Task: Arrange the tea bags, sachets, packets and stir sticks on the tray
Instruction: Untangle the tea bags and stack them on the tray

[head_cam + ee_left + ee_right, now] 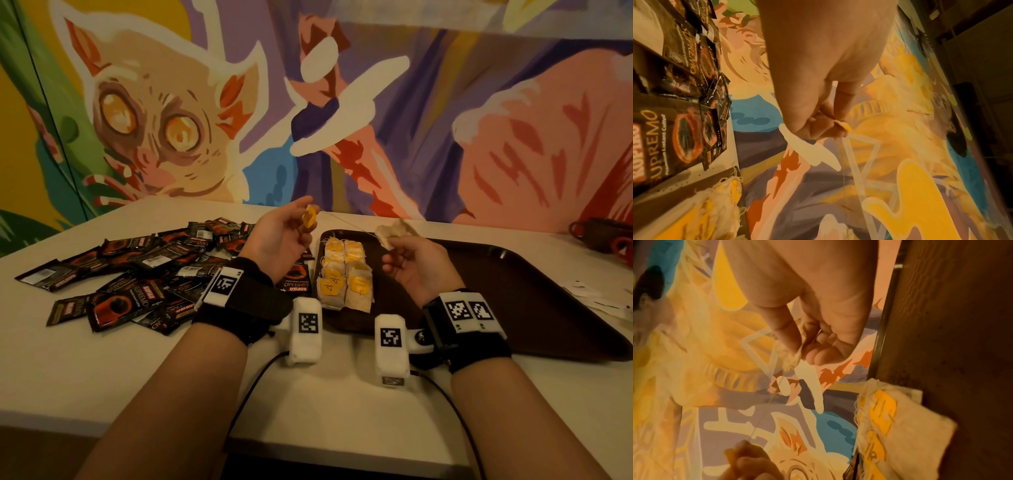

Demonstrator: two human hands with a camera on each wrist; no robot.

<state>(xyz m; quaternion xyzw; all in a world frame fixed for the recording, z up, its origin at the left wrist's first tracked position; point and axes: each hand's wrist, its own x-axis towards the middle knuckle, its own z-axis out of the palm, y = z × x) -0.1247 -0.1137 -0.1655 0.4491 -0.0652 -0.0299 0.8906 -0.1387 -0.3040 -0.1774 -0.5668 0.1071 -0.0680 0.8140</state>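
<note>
Left hand [279, 236] pinches yellow tag [309, 216]; right hand [412, 260] pinches tea bag [394, 233], both raised over tray [513, 291], string taut. Wrap string snugly, lay bag beside tea-bag rows [344, 274] at tray's left end.

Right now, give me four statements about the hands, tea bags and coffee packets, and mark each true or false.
1. The left hand pinches a yellow tag. True.
2. The right hand is empty. False: it holds a tea bag, joined to the tag by a string.
3. Tea bags lie in rows at the tray's left end. True.
4. The coffee packets are stacked on the tray. False: they lie in a loose heap on the table, left of it.
</note>
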